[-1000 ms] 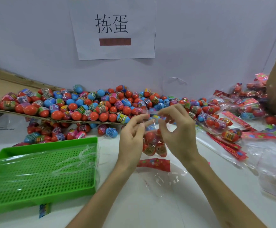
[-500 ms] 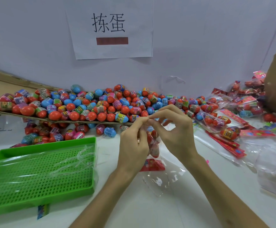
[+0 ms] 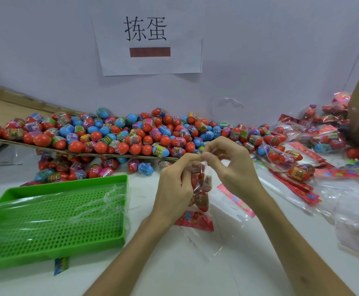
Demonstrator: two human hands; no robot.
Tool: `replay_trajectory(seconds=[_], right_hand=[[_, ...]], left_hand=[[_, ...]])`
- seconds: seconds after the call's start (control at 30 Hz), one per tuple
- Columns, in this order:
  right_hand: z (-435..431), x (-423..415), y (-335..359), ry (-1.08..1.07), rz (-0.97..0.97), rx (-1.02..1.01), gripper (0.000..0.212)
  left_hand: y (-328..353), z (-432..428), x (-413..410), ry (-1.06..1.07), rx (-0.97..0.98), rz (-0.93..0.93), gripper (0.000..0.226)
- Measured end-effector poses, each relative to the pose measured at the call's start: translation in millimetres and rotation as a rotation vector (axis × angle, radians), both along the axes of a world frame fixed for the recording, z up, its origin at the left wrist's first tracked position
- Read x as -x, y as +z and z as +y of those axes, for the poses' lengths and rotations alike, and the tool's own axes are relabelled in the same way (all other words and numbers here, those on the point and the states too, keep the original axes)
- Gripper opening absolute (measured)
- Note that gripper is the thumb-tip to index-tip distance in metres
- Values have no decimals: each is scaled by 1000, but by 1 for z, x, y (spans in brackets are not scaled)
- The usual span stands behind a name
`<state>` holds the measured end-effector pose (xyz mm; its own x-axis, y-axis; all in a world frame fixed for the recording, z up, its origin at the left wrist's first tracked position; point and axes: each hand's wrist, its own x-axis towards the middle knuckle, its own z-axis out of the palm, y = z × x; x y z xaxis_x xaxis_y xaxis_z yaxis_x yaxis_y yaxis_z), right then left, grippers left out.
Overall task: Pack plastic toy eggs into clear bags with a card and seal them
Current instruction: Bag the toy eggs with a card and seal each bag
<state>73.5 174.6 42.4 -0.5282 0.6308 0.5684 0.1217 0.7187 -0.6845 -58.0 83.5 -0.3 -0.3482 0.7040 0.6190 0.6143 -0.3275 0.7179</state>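
Since a second ago the two hands have closed the gap between them, so the fingertips that held the bag mouth apart now meet at the centre of the frame, and the bag has swung in behind the left palm. The clear bag (image 3: 204, 184) hangs from that pinch just above the table, at frame centre, with several red toy eggs (image 3: 203, 202) showing through it. The flowered red card (image 3: 195, 220) lies below them at the bag's lower end, against the tabletop. The left hand (image 3: 174, 184) grips the bag's top between thumb and curled fingers. The right hand (image 3: 232, 167) pinches the same spot from the other side, its remaining fingers arched above. Just right of the bag a pink card strip (image 3: 236, 199) lies flat on the white table (image 3: 185, 280). In the lower left a green tray (image 3: 67, 182) with a perforated floor sits under crumpled plastic film (image 3: 93, 201). Across the middle of the frame a heap of loose eggs (image 3: 131, 135), red, blue and pink, rests on a cardboard sheet (image 3: 110, 155), with more eggs spilled beneath its edge. At the right lie packed bags (image 3: 281, 154) and a stack of red card strips (image 3: 298, 188). A paper sign (image 3: 148, 37) hangs on the wall at top centre.
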Motion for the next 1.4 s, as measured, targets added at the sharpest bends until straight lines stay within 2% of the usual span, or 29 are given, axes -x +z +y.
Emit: replay_trajectory(seconds=[0.17, 0.3, 0.4, 0.63, 1.07, 1.4], right_hand=[[5, -3, 0, -40, 86, 51, 12], [0, -3, 2, -1, 146, -96, 11], [-3, 3, -3, 32, 115, -186, 10], [-5, 7, -8, -10, 88, -227, 14], [-1, 5, -7, -35, 70, -220, 11], [-5, 6, -4, -94, 94, -81, 10]], left_hand=[[-3, 1, 1, -4, 36, -87, 39], [-1, 1, -2, 3, 49, -167, 37], [0, 1, -2, 17, 52, -191, 36], [1, 0, -6, -6, 21, -168, 37], [3, 0, -6, -69, 7, -84, 49], [4, 3, -4, -61, 1, -67, 42]])
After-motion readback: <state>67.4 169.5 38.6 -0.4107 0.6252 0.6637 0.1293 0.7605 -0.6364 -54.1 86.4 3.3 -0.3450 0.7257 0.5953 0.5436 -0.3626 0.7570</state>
